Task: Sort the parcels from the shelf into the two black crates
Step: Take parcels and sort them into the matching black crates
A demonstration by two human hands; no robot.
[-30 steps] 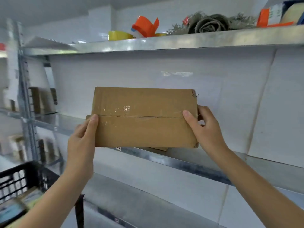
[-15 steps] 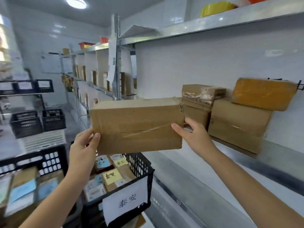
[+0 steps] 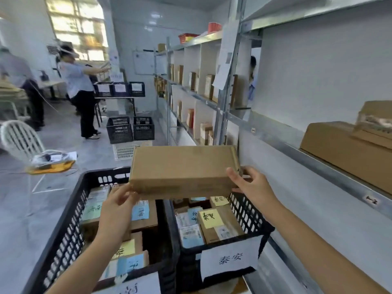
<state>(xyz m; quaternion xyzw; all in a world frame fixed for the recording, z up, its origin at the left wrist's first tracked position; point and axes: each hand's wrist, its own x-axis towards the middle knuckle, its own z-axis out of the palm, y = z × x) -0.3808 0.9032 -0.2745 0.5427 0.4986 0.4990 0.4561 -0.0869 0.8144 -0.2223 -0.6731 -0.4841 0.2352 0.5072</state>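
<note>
Head view: I am holding a plain brown cardboard parcel level in front of me with both hands. My left hand is gripping its lower left corner, fingers curled round the edge. My right hand is clasping the right end, with the thumb lying on the near face and the fingers reaching behind.

The parcel is hanging in the air above the far ends of two black crates, roughly over the line where they are meeting. The left crate and the right crate are standing side by side against each other, both holding boxes that carry blue, yellow and green notes. A white paper sign with black handwritten characters is hanging on the right crate's near wall.

To my right, the metal shelf is carrying more brown boxes. Farther back, a white chair, two more black crates on the floor and a standing person are showing.
</note>
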